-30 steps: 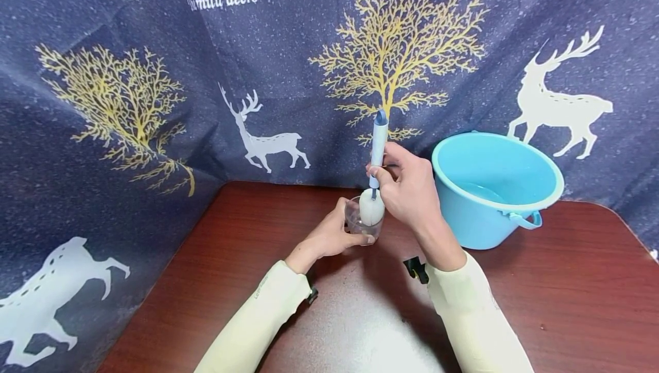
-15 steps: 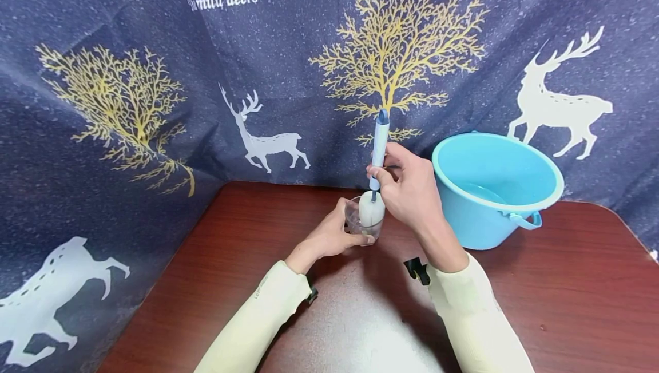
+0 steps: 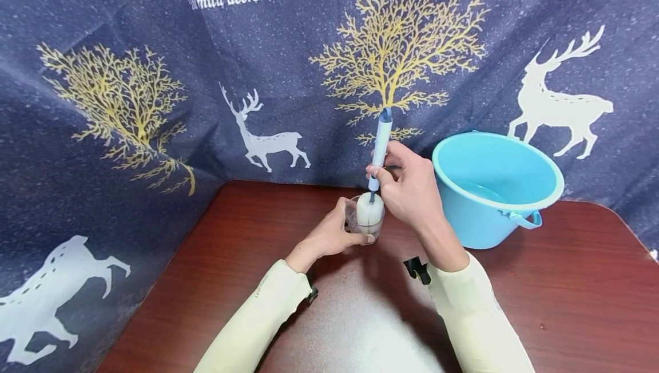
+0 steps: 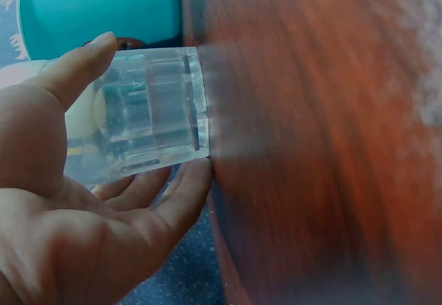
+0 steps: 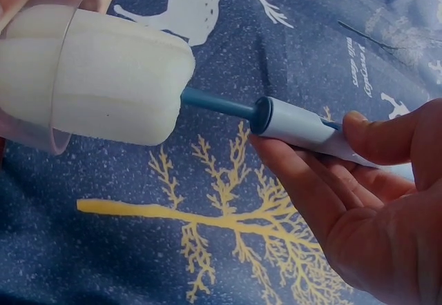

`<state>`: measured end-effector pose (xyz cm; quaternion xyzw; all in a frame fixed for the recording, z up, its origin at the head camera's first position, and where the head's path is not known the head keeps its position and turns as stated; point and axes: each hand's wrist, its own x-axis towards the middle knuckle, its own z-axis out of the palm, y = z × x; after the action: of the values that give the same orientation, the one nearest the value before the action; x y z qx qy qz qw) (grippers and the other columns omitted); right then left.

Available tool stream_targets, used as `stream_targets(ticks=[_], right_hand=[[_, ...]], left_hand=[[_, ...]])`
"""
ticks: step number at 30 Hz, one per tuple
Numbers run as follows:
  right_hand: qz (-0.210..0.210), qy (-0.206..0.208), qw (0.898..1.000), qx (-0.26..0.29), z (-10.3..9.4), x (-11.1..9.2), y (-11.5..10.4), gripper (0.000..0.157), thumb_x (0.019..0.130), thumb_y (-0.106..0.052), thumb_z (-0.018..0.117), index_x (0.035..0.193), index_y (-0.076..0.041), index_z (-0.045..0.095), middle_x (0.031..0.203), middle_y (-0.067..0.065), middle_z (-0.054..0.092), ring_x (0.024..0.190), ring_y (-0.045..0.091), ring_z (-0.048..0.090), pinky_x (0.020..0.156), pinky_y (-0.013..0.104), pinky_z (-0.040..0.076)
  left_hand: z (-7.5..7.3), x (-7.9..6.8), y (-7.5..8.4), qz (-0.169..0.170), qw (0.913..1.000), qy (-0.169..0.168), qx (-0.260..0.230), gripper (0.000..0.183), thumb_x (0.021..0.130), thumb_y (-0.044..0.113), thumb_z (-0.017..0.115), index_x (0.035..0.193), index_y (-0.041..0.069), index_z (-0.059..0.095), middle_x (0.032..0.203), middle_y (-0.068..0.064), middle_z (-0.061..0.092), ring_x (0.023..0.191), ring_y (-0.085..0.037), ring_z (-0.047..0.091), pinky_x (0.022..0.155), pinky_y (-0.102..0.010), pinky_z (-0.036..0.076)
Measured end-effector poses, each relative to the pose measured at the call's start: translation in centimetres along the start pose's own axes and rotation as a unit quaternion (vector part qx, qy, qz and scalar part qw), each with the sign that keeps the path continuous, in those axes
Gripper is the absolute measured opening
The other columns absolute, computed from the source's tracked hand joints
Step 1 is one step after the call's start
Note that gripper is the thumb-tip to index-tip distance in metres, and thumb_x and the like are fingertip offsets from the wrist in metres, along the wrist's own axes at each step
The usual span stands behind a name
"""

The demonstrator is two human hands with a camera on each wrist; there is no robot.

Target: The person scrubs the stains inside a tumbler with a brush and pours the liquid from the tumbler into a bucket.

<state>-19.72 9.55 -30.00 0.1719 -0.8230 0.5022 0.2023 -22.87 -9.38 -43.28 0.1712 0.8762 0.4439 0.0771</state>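
Note:
My left hand (image 3: 333,233) grips a clear cup (image 4: 155,105) around its side, thumb on one side and fingers on the other. The cup's base is right at the tabletop in the left wrist view. Between the thumb and fingers of my right hand (image 3: 412,187) is the pale blue handle (image 3: 381,144) of a sponge cup brush, its hanging loop pointing up. The brush's white sponge head (image 5: 121,77) sits partly inside the cup, with its upper part sticking out above the rim (image 5: 62,70). A dark blue stem joins head and handle.
A light blue bucket (image 3: 473,227) stands to the right of my right hand, its handle (image 3: 527,221) hanging at the front. Behind the brown table (image 3: 247,235) hangs a dark blue cloth (image 3: 288,75) printed with deer and trees.
The top of the brush handle has leaned to the right, while the sponge head has shifted slightly left and lower in the cup. My left hand and the cup have stayed in place.

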Motion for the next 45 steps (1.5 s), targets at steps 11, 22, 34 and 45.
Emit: stream_targets(ticks=[11,22,34,45], right_hand=[[0.009,-0.003,1.000,0.017,0.06,0.08,0.13,0.013,0.099,-0.005,0.074,0.109,-0.012,0.068,0.094,0.004,0.079,0.079,0.019,0.079,0.072,0.042,0.057],[0.023,-0.007,0.999,0.031,0.05,0.08,0.22,0.012,0.100,-0.005,0.072,0.109,-0.012,0.068,0.096,0.004,0.079,0.082,0.018,0.079,0.076,0.042,0.060],[0.035,-0.002,0.997,0.065,0.18,0.33,0.63,0.013,0.100,0.003,0.067,0.109,-0.006,0.068,0.100,0.007,0.079,0.085,0.021,0.079,0.080,0.039,0.062],[0.040,-0.002,0.995,0.088,0.42,0.43,0.80,0.017,0.100,0.005,0.066,0.113,-0.007,0.068,0.101,0.009,0.079,0.087,0.022,0.079,0.082,0.037,0.063]], left_hand=[[0.01,-0.02,0.06,-0.001,1.0000,-0.002,-0.009,0.077,0.083,0.033,0.093,0.136,0.010,0.041,0.137,-0.010,0.062,0.119,-0.022,0.061,0.103,-0.039,0.049],[0.02,-0.13,0.18,-0.001,0.9998,-0.005,-0.021,0.079,0.083,0.032,0.092,0.139,0.009,0.041,0.136,-0.011,0.061,0.117,-0.022,0.062,0.100,-0.040,0.051],[0.11,-0.01,-0.05,0.010,0.9999,-0.001,-0.005,0.078,0.083,0.033,0.092,0.137,0.007,0.041,0.122,-0.009,0.063,0.107,-0.020,0.062,0.093,-0.036,0.053],[0.10,-0.12,-0.02,0.004,0.9999,-0.005,-0.015,0.076,0.083,0.033,0.092,0.134,0.008,0.041,0.115,-0.007,0.064,0.098,-0.019,0.064,0.083,-0.034,0.055]])
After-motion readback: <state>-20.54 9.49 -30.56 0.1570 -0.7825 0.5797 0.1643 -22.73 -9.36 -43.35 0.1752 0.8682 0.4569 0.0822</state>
